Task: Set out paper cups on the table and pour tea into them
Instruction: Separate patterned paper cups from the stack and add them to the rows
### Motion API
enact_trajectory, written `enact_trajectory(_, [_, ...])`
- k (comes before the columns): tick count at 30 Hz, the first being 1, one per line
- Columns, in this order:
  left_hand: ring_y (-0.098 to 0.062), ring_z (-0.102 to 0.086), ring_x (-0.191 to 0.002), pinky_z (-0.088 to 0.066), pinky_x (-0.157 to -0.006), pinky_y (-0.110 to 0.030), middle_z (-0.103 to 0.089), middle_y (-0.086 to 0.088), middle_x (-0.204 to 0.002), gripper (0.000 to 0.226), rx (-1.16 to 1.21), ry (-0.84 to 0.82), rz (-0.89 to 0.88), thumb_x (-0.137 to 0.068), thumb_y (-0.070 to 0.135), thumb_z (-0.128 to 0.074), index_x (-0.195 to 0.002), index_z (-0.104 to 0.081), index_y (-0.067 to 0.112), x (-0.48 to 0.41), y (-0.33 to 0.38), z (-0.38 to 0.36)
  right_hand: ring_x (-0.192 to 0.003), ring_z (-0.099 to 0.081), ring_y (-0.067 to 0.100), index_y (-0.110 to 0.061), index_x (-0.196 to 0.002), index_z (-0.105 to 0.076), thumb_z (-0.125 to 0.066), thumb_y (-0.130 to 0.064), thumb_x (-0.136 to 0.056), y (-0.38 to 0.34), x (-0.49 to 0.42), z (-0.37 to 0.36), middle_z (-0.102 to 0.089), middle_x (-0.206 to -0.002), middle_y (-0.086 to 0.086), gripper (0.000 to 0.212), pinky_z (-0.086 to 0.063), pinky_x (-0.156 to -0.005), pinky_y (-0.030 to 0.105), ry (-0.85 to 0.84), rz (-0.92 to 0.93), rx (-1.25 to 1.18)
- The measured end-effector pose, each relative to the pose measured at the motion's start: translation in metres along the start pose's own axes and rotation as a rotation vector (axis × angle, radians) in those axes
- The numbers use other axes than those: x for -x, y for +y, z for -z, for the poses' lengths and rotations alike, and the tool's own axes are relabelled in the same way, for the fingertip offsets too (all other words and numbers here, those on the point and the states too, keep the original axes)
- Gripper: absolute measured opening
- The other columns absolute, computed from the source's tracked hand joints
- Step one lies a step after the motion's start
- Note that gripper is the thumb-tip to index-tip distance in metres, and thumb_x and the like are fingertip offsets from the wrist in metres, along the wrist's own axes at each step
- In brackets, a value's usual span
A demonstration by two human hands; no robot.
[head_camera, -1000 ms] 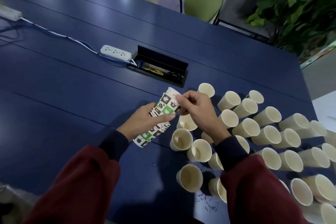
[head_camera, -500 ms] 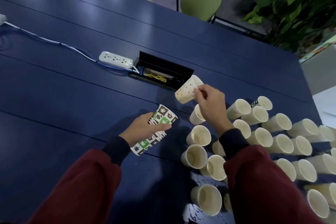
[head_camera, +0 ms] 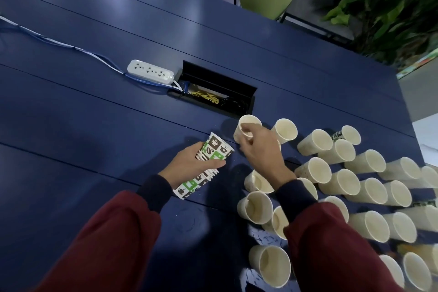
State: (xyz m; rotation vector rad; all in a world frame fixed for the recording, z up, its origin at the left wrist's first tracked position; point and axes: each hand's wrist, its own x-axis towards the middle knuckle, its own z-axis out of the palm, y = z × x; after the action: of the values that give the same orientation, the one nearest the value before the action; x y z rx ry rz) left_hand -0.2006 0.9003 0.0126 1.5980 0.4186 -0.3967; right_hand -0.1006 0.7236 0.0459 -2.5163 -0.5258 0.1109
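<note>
My left hand (head_camera: 189,166) grips the green-checked paper cup stack (head_camera: 214,150); my right hand (head_camera: 260,152) pinches 1 cream paper cup (head_camera: 247,123) by its rim, lightly, since it looks light and crushable.

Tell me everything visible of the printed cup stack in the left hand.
The cup stack is a nested sleeve of paper cups printed with green, dark and white squares bearing coffee icons. It lies tilted, one end toward the upper right, the other by the wrist. The left hand grips its middle, fingers curled over bunched rims. It is close beside the pale cup that the right hand holds. Whether its lower end rests on the blue table is unclear.
</note>
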Motion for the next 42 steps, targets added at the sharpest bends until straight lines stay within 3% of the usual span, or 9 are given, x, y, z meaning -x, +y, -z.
enact_trajectory(4, [-0.007,-0.069,-0.073,-0.051,-0.064,-0.025,-0.074,0.01,-0.087,0.035,-0.018,-0.018,-0.033,-0.074,0.051,-0.082,-0.098,-0.066,0.03,0.004,0.004,-0.011,-0.068,-0.06,0.017,-0.012,-0.088,-0.073,-0.06,-0.035,-0.1,-0.018,0.027,-0.003,-0.069,-0.076,-0.002,0.029,-0.046,-0.066,0.036,-0.159,0.124,-0.073])
enact_trajectory(9, [-0.01,-0.067,-0.09,-0.056,-0.078,-0.03,-0.069,0.007,-0.1,0.063,-0.099,-0.043,0.015,-0.065,0.046,-0.09,-0.111,-0.052,0.024,0.018,0.001,-0.011,-0.059,-0.054,0.023,-0.008,-0.075,-0.064,-0.061,-0.035,-0.098,-0.01,0.04,-0.008,-0.062,-0.064,0.004,0.036,-0.042,-0.057,0.04,-0.053,0.13,-0.09])
enact_trajectory(13, [-0.015,-0.068,-0.088,-0.06,-0.074,-0.035,-0.066,-0.006,-0.106,0.089,-0.199,-0.052,0.143,-0.054,0.04,-0.097,-0.118,-0.042,0.01,0.024,-0.012,-0.004,-0.066,-0.057,0.03,-0.004,-0.077,-0.065,-0.058,-0.019,-0.099,-0.005,0.04,-0.007,-0.066,-0.072,0.011,0.027,-0.044,-0.06,0.042,0.01,0.092,0.022])
enact_trajectory(17, [-0.013,-0.065,-0.07,-0.055,-0.059,-0.028,-0.069,-0.007,-0.094,0.069,-0.152,0.046,0.124,-0.06,0.032,-0.095,-0.106,-0.047,0.012,0.031,-0.014,-0.003,-0.086,-0.063,0.04,0.0,-0.092,-0.068,-0.048,-0.012,-0.1,-0.004,0.044,-0.021,-0.07,-0.094,0.02,0.025,-0.046,-0.072,0.045,-0.252,0.05,0.231])
enact_trajectory(22, [-0.015,-0.064,-0.069,-0.055,-0.067,-0.036,-0.071,-0.009,-0.089,0.062,-0.107,0.051,0.056,-0.059,0.04,-0.093,-0.096,-0.054,0.012,0.037,-0.016,-0.004,-0.106,-0.062,0.044,-0.002,-0.115,-0.067,-0.046,-0.004,-0.095,-0.003,0.05,-0.032,-0.069,-0.115,0.022,0.029,-0.047,-0.088,0.046,-0.397,-0.046,0.223])
enact_trajectory(28, [-0.013,-0.063,-0.069,-0.054,-0.068,-0.034,-0.071,-0.002,-0.083,0.056,-0.084,0.048,0.029,-0.064,0.042,-0.089,-0.099,-0.057,0.011,0.042,-0.018,-0.009,-0.104,-0.063,0.031,-0.007,-0.119,-0.068,-0.059,-0.021,-0.098,-0.018,0.065,-0.022,-0.067,-0.118,0.013,0.027,-0.05,-0.092,0.043,-0.081,0.019,0.023])
enact_trajectory(33, [-0.01,-0.06,-0.068,-0.055,-0.069,-0.035,-0.07,0.0,-0.085,0.053,-0.181,0.053,-0.048,-0.055,0.045,-0.072,-0.098,-0.06,0.017,0.041,-0.016,-0.02,-0.063,-0.048,0.021,-0.016,-0.077,-0.062,-0.053,-0.031,-0.104,-0.034,0.09,-0.026,-0.063,-0.07,0.003,0.031,-0.031,-0.063,0.031,-0.18,0.047,-0.116])
enact_trajectory(39, [-0.01,-0.059,-0.07,-0.054,-0.07,-0.034,-0.068,0.005,-0.082,0.033,-0.2,0.009,-0.062,-0.068,0.03,-0.076,-0.096,-0.061,0.02,0.039,-0.022,-0.027,-0.067,-0.054,0.027,-0.009,-0.084,-0.062,-0.052,-0.029,-0.105,-0.031,0.097,-0.025,-0.069,-0.078,0.012,0.031,-0.03,-0.063,0.031,-0.131,0.027,-0.112])
enact_trajectory(42, [-0.014,-0.065,-0.077,-0.055,-0.075,-0.036,-0.072,0.002,-0.089,0.044,-0.231,0.014,-0.047,-0.066,0.036,-0.085,-0.1,-0.061,0.022,0.038,-0.027,-0.025,-0.064,-0.052,0.031,-0.011,-0.076,-0.052,-0.049,-0.03,-0.105,-0.03,0.094,-0.02,-0.064,-0.071,0.014,0.035,-0.034,-0.06,0.038,-0.001,-0.019,-0.1])
